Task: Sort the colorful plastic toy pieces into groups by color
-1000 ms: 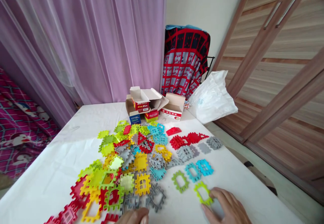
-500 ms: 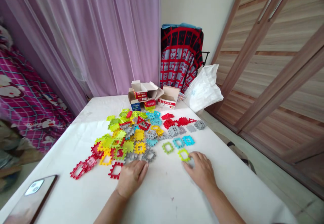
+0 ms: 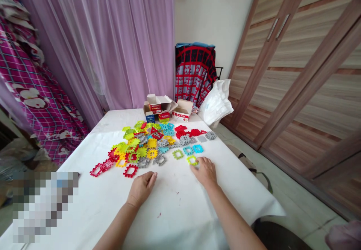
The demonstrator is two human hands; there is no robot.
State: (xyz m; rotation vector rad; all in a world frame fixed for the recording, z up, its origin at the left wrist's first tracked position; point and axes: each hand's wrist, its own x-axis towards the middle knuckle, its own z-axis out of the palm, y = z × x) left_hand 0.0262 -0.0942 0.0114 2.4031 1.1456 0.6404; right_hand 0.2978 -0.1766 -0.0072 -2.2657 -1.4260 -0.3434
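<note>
My right hand (image 3: 205,171) lies over the right part of the table, thumb and fingertips at the edge of a light green, square toothed building piece (image 3: 192,160) with an open centre. Just beyond it lie another green frame piece (image 3: 178,154) and two blue ones (image 3: 188,150) (image 3: 197,148). My left hand (image 3: 141,188) rests on the tabletop with its fingers curled in and nothing showing in it. The nearest thing to it is a red frame piece (image 3: 130,171), a little beyond and apart. Grey pieces (image 3: 160,160) lie behind both.
A mixed pile of yellow, green, red, grey and blue pieces (image 3: 152,143) spreads over the white table (image 3: 180,220). Behind it stand opened cardboard boxes (image 3: 182,110) and a white plastic bag (image 3: 216,103). A blurred-out patch (image 3: 45,208) covers the table's left side. Wooden wardrobe doors (image 3: 282,73) stand right.
The camera view has shifted, so the table and pieces appear higher and farther off. My right hand stays at the same green piece, and my left hand sits farther from the pile.
</note>
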